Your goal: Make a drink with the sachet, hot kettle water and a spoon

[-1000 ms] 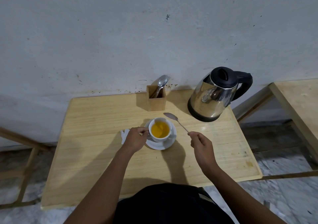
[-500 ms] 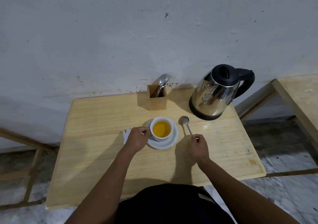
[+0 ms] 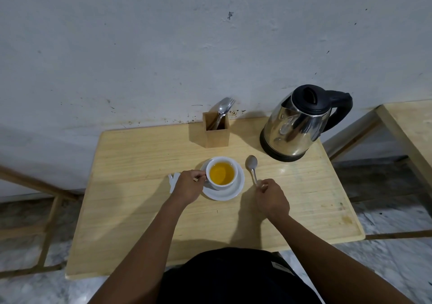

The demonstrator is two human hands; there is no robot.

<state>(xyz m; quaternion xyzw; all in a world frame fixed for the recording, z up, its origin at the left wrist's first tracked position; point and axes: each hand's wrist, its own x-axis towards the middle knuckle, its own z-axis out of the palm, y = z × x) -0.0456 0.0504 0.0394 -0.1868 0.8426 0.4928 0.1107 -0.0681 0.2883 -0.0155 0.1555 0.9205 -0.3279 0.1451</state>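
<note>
A white cup [image 3: 222, 162] full of yellow-orange drink stands on a white saucer [image 3: 228, 192] in the middle of the wooden table [image 3: 140, 210]. My left hand [image 3: 188, 184] pinches the cup's handle on its left side. A metal spoon [image 3: 252, 167] lies flat on the table just right of the saucer, bowl pointing away from me. My right hand [image 3: 271, 197] is closed on the near end of its handle. A white torn sachet [image 3: 173, 182] lies left of my left hand, partly hidden by it. The steel kettle [image 3: 301, 126] with black lid and handle stands at the back right.
A wooden cutlery holder [image 3: 216, 132] with spoons and a fork stands at the back centre, against the grey wall. A second wooden table [image 3: 413, 126] is off to the right, across a gap. Marble floor shows around the table.
My right hand has lowered the spoon from the air beside the cup down flat onto the table right of the saucer. My left hand has stayed on the cup handle.
</note>
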